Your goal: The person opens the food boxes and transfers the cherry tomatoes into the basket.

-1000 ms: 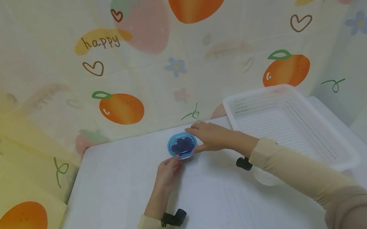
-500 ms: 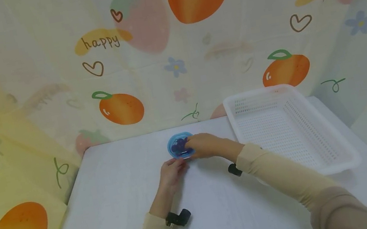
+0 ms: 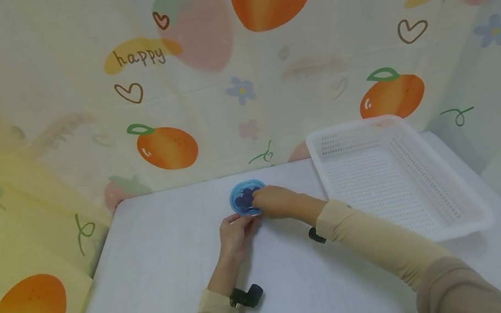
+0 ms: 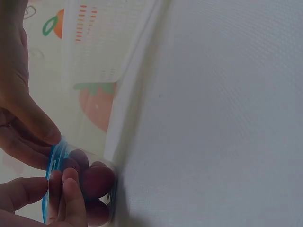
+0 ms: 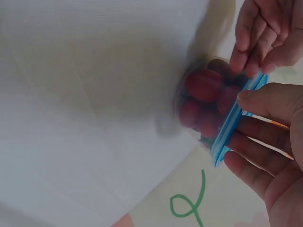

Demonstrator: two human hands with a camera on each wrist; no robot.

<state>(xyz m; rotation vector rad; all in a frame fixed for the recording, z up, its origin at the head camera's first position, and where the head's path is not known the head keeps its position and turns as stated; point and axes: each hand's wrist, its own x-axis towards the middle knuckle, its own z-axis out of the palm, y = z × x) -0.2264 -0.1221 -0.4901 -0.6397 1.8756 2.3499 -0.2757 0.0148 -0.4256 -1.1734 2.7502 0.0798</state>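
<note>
A small clear plastic container [image 3: 242, 201] with a blue-edged lid [image 5: 230, 127] stands on the white table. Small round dark-red fruits [image 4: 98, 180] show through its wall; their exact kind is unclear. My left hand [image 3: 233, 237] pinches the near rim, its fingers [image 4: 74, 201] against the clear side and its thumb by the lid edge. From the right, my right hand [image 3: 281, 201] reaches over the lid. In the right wrist view its thumb is below the blue edge and its other fingers are on the lid's top. The lid still sits on the container.
A large white perforated plastic basket [image 3: 462, 217] stands on the right side of the white-covered table [image 3: 159, 239]. Behind the table hangs a fruit-patterned cloth [image 3: 223, 144].
My right hand has moved from the container's right side over its lid. My left hand has slid slightly right along the near rim. A round translucent thing under the right forearm is now hidden.
</note>
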